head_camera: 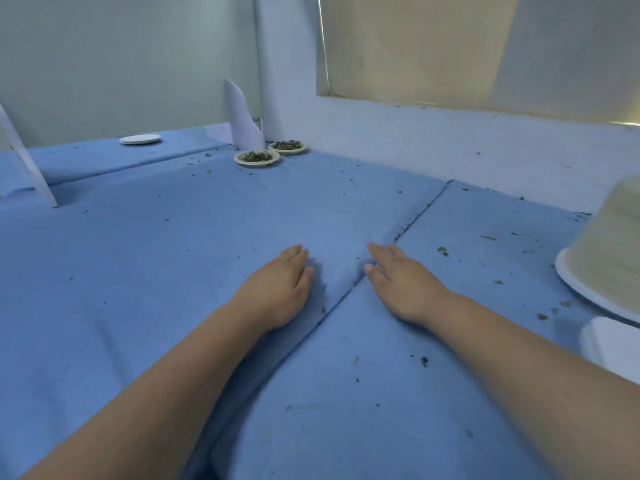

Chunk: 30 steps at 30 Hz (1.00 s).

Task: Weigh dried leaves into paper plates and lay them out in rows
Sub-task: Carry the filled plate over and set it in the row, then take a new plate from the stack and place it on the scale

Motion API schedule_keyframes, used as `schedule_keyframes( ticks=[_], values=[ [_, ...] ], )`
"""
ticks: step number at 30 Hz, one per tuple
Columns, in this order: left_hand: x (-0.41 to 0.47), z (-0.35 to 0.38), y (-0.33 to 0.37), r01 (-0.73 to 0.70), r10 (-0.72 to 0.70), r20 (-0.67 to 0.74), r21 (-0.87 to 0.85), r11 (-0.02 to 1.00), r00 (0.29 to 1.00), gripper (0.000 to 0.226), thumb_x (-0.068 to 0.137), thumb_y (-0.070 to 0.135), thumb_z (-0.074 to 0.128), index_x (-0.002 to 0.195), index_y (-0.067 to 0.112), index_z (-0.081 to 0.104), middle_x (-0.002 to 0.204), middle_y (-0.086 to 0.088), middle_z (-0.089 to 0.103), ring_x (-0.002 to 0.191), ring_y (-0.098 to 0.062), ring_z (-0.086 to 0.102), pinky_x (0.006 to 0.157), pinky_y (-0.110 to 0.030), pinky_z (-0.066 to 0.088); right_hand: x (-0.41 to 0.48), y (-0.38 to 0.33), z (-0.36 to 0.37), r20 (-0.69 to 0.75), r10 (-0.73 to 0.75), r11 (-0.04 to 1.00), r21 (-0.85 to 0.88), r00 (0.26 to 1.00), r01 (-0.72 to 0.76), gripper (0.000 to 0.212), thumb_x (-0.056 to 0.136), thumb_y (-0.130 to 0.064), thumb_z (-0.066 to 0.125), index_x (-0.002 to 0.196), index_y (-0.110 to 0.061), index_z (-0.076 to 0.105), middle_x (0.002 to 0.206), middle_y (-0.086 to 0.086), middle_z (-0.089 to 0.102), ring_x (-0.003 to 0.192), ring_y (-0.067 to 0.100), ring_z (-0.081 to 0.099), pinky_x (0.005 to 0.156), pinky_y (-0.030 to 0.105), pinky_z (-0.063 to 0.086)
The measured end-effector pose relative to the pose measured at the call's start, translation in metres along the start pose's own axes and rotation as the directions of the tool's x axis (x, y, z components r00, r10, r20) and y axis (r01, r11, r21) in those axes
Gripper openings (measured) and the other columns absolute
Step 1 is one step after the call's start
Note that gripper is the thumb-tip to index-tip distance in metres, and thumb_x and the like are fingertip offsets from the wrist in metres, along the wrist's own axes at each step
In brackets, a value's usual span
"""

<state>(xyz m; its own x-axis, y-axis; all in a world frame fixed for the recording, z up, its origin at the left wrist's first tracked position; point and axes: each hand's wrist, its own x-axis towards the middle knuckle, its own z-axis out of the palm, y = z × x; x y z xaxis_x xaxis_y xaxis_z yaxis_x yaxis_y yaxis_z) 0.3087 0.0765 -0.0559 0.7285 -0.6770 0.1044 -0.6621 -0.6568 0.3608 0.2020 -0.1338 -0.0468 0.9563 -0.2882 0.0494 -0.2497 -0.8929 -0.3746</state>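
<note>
Two small paper plates filled with dried leaves sit side by side at the far corner of the blue cloth: the nearer plate (256,158) and the farther plate (287,146) against the wall. My left hand (278,289) lies flat, palm down, on the blue cloth (138,271) and holds nothing. My right hand (403,284) lies flat beside it, just across a seam in the cloth, also holding nothing. A tall stack of paper plates (609,251) stands at the right edge, partly cut off.
An upside-down white plate (140,139) rests at the far left. A folded white paper (242,119) leans in the corner and a white strip (24,157) stands at the left. A white object (609,344) sits by the stack. Leaf crumbs dot the cloth.
</note>
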Motion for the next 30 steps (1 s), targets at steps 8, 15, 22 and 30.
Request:
schedule_keyframes(
  ticks=[8,15,22,30],
  values=[
    [-0.018,0.001,0.162,-0.284,0.285,-0.038,-0.281,0.917,0.958,0.030,0.109,0.024,0.035,0.129,0.012,0.054,0.121,-0.006,0.063,0.113,-0.028,0.058,0.096,-0.040,0.043,-0.096,0.022,-0.047,-0.220,0.053,0.988,0.155,0.974,-0.018,0.058,0.105,-0.034,0.042,0.159,-0.027,0.023,0.167,-0.002,0.021,0.153,0.017,0.020,0.121,0.033,0.020],
    [-0.026,0.021,0.284,-0.527,0.522,-0.093,-0.262,0.809,0.848,0.043,0.110,0.028,0.039,0.148,0.010,0.046,0.153,-0.008,0.050,0.137,-0.023,0.046,0.108,-0.032,0.034,-0.221,0.104,-0.094,-0.424,0.194,0.981,0.105,0.885,-0.164,0.063,0.102,-0.030,0.052,0.159,-0.027,0.024,0.168,-0.009,0.008,0.150,-0.003,-0.005,0.113,0.017,0.007],
    [0.003,0.038,0.376,-0.652,0.629,-0.180,-0.134,0.746,0.756,0.049,0.107,0.019,0.041,0.156,0.015,0.038,0.168,-0.002,0.027,0.150,-0.020,0.033,0.115,-0.035,0.033,-0.277,0.164,-0.126,-0.511,0.261,0.962,0.069,0.819,-0.263,0.058,0.103,-0.028,0.051,0.157,-0.021,0.033,0.166,-0.008,0.019,0.153,0.004,0.005,0.117,0.019,0.008],
    [0.061,0.046,0.423,-0.630,0.630,-0.228,0.082,0.772,0.742,0.040,0.109,0.014,0.034,0.147,0.009,0.046,0.167,-0.008,0.027,0.153,-0.024,0.023,0.116,-0.040,0.032,-0.273,0.232,-0.150,-0.404,0.543,0.821,0.072,0.736,-0.566,0.058,0.104,-0.042,0.045,0.152,-0.014,0.033,0.157,0.009,0.038,0.130,0.032,0.051,0.086,0.037,0.045]
  ],
)
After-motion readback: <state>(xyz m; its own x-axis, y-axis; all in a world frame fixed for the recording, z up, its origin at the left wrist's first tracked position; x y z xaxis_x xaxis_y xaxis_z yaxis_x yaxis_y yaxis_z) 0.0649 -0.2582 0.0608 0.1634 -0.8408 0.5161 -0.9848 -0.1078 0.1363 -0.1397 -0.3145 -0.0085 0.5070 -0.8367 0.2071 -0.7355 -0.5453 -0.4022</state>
